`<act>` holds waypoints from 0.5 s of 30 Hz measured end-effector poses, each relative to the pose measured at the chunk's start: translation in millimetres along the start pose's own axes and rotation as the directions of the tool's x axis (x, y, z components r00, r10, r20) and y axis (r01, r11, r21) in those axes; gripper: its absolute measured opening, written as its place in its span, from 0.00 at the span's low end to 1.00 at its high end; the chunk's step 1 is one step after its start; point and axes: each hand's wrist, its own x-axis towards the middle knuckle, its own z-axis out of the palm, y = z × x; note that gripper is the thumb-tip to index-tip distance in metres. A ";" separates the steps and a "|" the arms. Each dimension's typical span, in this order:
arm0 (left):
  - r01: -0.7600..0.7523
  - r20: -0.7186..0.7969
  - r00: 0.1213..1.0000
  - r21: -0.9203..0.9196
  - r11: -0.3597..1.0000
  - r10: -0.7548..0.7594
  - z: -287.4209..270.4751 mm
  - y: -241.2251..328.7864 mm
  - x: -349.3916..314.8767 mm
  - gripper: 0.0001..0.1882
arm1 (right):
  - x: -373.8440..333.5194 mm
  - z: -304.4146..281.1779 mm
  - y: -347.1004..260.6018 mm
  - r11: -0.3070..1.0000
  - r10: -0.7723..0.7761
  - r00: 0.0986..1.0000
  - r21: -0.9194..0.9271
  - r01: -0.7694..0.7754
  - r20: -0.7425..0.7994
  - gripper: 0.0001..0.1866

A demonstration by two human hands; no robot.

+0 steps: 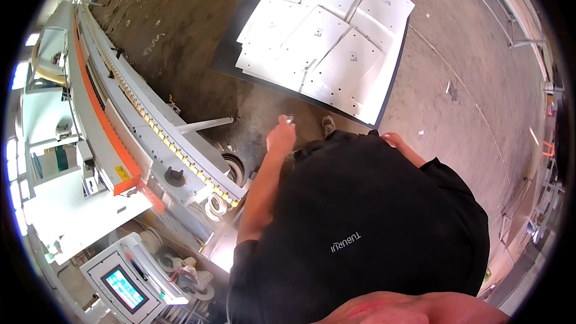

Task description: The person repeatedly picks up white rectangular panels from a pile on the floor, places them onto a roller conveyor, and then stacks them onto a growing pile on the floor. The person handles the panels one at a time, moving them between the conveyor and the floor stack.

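Observation:
My left hand (281, 138) is in front of my body, its fingers closed. A small shiny thing (290, 119) shows at the fingertips, too small to make out. At the right side of my dark shirt is my right hand (392, 139), partly hidden by the cloth, so its fingers do not show clearly. Beyond both hands, white flat panels (316, 31) with drilled holes and small labels lie overlapping in a stack. Under them is a dark sheet (233, 54), its near edge close to my shoe (327, 125).
A long machine with an orange rail (99, 108) and a row of yellow rollers (150, 121) runs along my left. A control box with a lit screen (125, 288) stands at the lower left, near white rolls (216, 207). Metal frames (510, 18) line the far right.

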 end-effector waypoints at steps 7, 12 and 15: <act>-0.256 0.251 0.941 0.086 0.963 0.228 52.0 51.5 20.9 0.17 | -6.3 20.5 -43.4 0.919 -0.358 0.931 -0.204 0.339 -0.066 0.11; -0.165 0.105 0.985 0.392 0.905 0.134 82.5 -68.5 70.5 0.19 | 6.3 12.6 -88.6 0.852 -0.501 0.864 -0.205 0.482 -0.055 0.10; 0.369 -0.118 0.919 -0.078 0.926 -0.376 49.5 -87.2 59.5 0.20 | 27.8 -5.8 -67.5 0.873 -0.487 0.867 -0.035 0.486 -0.105 0.11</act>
